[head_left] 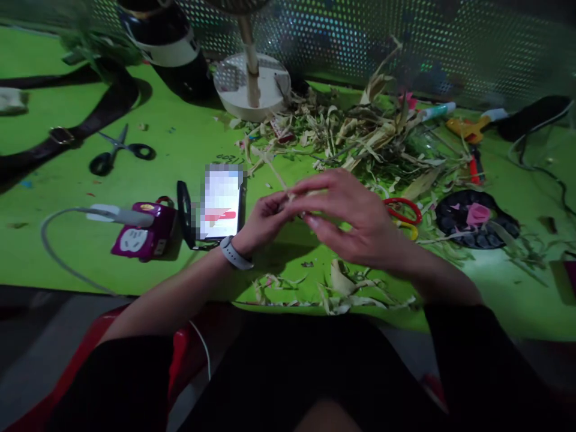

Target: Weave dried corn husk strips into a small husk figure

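Head view. Both hands meet over the green surface (182,144), near its front edge. A pale strip (275,170) runs up and leftward from where they meet, its lower end in the fingers. Left hand (265,221), grey band (234,254) at the wrist: fingers curled and closed on the strip's lower end. Right hand (353,216): fingers extended to the left hand's fingertips, thumb below and partly apart from them; cannot tell whether they grip the strip too, contact point being hidden.

Left of the hands: lit phone (220,207), partly pixelated, just beside the left wrist; farther left, a purple device (144,234) with a white plug (121,215) on a cable. Beyond these, black-handled scissors (119,149) lie opened near a dark strap (90,127) with a buckle.

Behind the hands: heap of dry plant scraps (342,129), in front and to the right of a round white base (229,96). Smaller scraps (344,282) lie along the front edge.

Right: red and yellow loops (419,213) just beside the right hand; farther right, a black dish (450,231) bearing pink pieces (477,213).
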`<state>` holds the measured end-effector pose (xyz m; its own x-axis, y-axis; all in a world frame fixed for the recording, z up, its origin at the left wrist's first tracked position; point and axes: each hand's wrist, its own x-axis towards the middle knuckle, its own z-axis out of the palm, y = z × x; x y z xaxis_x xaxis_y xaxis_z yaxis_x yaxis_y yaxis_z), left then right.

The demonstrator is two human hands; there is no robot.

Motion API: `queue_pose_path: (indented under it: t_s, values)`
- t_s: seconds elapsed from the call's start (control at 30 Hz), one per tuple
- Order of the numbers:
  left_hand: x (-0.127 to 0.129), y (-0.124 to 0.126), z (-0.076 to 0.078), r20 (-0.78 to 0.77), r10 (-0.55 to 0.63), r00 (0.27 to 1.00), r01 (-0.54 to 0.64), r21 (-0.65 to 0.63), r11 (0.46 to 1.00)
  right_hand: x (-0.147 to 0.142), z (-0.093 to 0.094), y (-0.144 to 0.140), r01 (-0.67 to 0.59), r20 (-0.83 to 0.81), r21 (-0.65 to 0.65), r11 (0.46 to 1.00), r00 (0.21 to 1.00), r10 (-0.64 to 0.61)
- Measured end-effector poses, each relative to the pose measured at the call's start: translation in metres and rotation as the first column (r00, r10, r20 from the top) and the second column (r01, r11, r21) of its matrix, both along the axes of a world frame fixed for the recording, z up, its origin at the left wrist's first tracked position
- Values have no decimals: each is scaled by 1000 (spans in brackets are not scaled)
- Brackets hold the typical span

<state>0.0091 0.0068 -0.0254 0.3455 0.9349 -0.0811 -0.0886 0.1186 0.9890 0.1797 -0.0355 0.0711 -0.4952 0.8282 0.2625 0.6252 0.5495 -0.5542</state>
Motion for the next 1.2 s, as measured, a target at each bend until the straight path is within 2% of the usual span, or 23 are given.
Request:
queue_pose_path:
  t_s: [0.07,0.17,0.23,0.33,0.43,0.53,0.67,0.8,0.9,1.0,1.07,1.2]
  values:
    - [2,-1,2,60,21,998,-21,-1,1000,6,-26,22,8,140,118,993,990,-25]
    - [5,-3,5,136,64,989,-61,-32,998,10,-55,34,48,262,235,971,959,-111]
    - [6,-3,5,170,108,979,-102,-45,994,10,-61,30,35,263,317,948,957,-123]
    - [6,-2,2,206,160,965,-155,-37,987,8,-60,21,53,193,393,918,971,-138]
    - [6,-1,-3,226,161,961,-161,-20,987,3,-59,19,131,159,397,908,965,-209]
    - [8,-2,-6,233,136,963,-136,-13,991,0,-64,21,193,201,405,894,935,-293]
    - [10,-4,-8,211,118,970,-131,45,990,0,-69,20,209,283,341,916,907,-312]
    - [10,-5,-10,148,63,987,-82,126,989,1,-68,16,233,311,357,905,883,-350]
    - [9,-6,-10,53,20,998,-31,218,975,0,-62,16,209,311,320,924,899,-310]
    - [6,-7,-9,-89,-6,996,34,317,948,-1,-58,19,145,290,125,981,941,-176]
    - [5,-9,-7,-184,-22,983,94,391,916,-1,-59,22,131,263,42,990,955,-138]
    - [4,-12,-3,-257,-52,965,175,483,858,1,-68,27,168,197,132,977,962,-192]
